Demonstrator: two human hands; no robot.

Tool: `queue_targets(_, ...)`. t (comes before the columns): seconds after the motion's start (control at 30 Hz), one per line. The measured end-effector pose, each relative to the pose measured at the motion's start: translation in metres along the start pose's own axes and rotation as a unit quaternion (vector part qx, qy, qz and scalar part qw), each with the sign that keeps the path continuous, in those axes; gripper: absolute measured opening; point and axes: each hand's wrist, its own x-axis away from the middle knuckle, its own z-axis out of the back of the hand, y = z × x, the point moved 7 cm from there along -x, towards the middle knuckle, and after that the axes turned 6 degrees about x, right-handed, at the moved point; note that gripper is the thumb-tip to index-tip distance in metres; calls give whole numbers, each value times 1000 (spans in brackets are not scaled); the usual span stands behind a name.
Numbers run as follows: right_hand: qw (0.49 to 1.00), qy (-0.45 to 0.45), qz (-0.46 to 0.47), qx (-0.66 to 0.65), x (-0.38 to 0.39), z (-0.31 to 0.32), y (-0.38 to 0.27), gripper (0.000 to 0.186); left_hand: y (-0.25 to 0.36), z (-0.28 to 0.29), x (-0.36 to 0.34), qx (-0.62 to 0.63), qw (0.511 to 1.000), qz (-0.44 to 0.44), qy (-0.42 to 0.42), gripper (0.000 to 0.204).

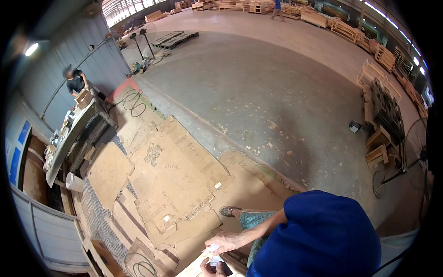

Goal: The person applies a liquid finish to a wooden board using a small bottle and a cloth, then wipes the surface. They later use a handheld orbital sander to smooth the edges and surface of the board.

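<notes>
At the lower edge, my right hand (226,242) reaches in from a blue sleeve (318,231), its fingers closed on a small white object (212,248) whose kind I cannot make out. Just below it, my left hand (207,268) is curled, thumb and fingers bent around something pale and dark that is partly cut off by the frame edge. The two hands are close together, over a light wooden piece (191,268). My leg in patterned teal shorts (254,219) and a checked shoe (227,211) show beside them.
Flattened cardboard (170,171) covers the floor ahead. At left, a person (76,82) stands at a long workbench (76,134), near a white bucket (74,182). Coiled hoses (134,102) lie on the floor. Wooden pallets (387,106) and a fan (417,159) stand at right.
</notes>
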Motion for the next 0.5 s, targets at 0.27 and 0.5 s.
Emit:
queue_targets(0.27, 999, -36, 14, -16, -5, -1, -15, 36, -16, 13, -6, 42, 998, -30, 39, 39)
queue_targets(0.5, 995, -74, 61, -2, -6, -19, -8, 30, -11, 4, -8, 15, 999, -39, 5, 34)
